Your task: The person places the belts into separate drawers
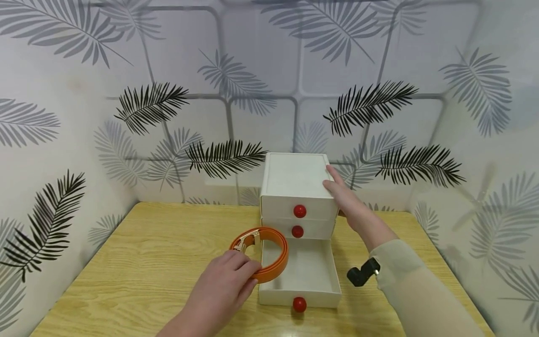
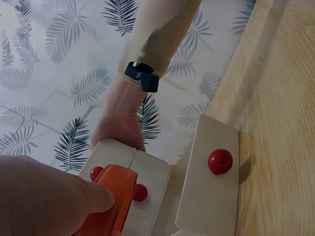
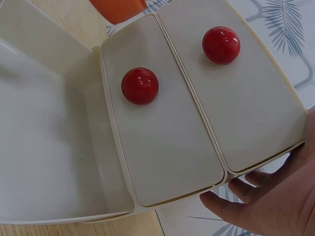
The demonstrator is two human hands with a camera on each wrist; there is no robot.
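Observation:
A rolled-up orange belt [image 1: 281, 265] with a gold-coloured buckle is pinched between the thumb and fingers of my left hand [image 1: 225, 285]. It hangs over the left side of the pulled-out bottom drawer [image 1: 317, 298], whose visible inside is bare. In the left wrist view, my thumb presses on the belt [image 2: 116, 192]. My right hand [image 1: 351, 206] rests against the right side of the small white drawer cabinet [image 1: 296, 175], with extended fingers touching it. In the right wrist view, the right hand [image 3: 275, 201] lies along the cabinet's side, its fingertips partly hidden behind the edge.
Above the open drawer, the middle drawer [image 1: 317, 229] and top drawer [image 1: 278, 206] are closed. Each drawer front carries a round red knob [image 1: 299, 304]. The cabinet stands on a wooden table [image 1: 168, 262], near a leaf-patterned wall covering [image 1: 261, 121].

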